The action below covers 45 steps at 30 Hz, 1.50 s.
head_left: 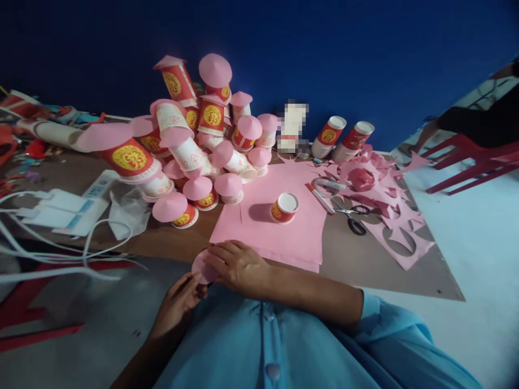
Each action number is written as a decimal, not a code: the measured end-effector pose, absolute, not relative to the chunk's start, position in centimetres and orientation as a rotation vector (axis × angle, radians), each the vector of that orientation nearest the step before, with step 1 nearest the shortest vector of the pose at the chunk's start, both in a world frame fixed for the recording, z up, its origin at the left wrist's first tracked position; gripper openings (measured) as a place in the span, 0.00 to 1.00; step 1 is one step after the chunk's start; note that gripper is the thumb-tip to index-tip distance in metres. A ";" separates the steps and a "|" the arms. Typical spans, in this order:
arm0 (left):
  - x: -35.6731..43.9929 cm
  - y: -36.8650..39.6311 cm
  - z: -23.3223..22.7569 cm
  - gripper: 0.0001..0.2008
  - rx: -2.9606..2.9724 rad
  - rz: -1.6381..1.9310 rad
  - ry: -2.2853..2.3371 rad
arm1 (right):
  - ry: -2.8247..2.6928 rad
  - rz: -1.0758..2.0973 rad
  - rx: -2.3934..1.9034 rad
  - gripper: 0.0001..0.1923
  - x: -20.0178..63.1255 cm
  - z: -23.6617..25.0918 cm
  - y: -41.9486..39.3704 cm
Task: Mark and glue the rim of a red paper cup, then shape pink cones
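Down at the near edge of the table (348, 270), a small pink paper disc (201, 267) sits between both hands, held just above the person's blue shirt (284, 346). The right hand (239, 265) lies over the disc's right side with its fingers curled around it, gripping the paper; the left hand (180, 302) comes up from below and pinches the disc's lower left edge with its fingertips. Both hands are closed on the same piece, touching each other at the disc.

Just beyond the hands lies a flat pink paper sheet (300, 237), and on it stands one red paper cup (284, 208), upside down, well apart from the hands. To the left of the sheet rises a heap of red cups (190, 146) topped with pink paper cones, some upright, some tilted or lying over. Right of the sheet are a red marker (320, 198), a pair of scissors (352, 212) with black handles and a spread of pink paper scraps (389, 216) with round holes cut out. Two more red cups (343, 138) lie tilted at the far side, against a dark blue wall (324, 54).

On the left of the table, a white power strip (77, 208) rests with white cables (60, 254) trailing off the edge. At the far right, another person (478, 121) in dark clothing sits beside a red chair (474, 162).
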<state>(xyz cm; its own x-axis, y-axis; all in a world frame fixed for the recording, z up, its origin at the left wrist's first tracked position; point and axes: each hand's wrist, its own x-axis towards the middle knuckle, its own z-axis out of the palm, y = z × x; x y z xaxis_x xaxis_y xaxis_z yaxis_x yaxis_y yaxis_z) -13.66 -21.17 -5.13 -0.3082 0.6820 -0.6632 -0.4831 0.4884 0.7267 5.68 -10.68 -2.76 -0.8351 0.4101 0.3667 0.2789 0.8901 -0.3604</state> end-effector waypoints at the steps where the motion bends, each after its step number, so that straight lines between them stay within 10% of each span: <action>1: -13.7 -21.1 -4.7 0.29 0.213 1.174 1.467 | -2.557 0.461 -0.508 0.21 6.3 -2.4 -10.7; 14: -5.5 -7.4 4.7 0.22 0.980 0.831 0.974 | -1.249 1.720 -1.051 0.24 19.3 2.6 -6.9; 45: -2.7 0.3 3.7 0.28 0.994 0.727 1.162 | -0.926 1.768 -1.056 0.25 21.0 0.6 -1.7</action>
<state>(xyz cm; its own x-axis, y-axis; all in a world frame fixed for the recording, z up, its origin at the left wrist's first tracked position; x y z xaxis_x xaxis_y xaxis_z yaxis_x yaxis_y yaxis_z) -2.68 0.33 3.69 0.2649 0.8781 -0.3986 0.0260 0.4067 0.9132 21.02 -1.70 0.61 -0.2770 0.9188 -0.2813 -0.2917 -0.3594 -0.8864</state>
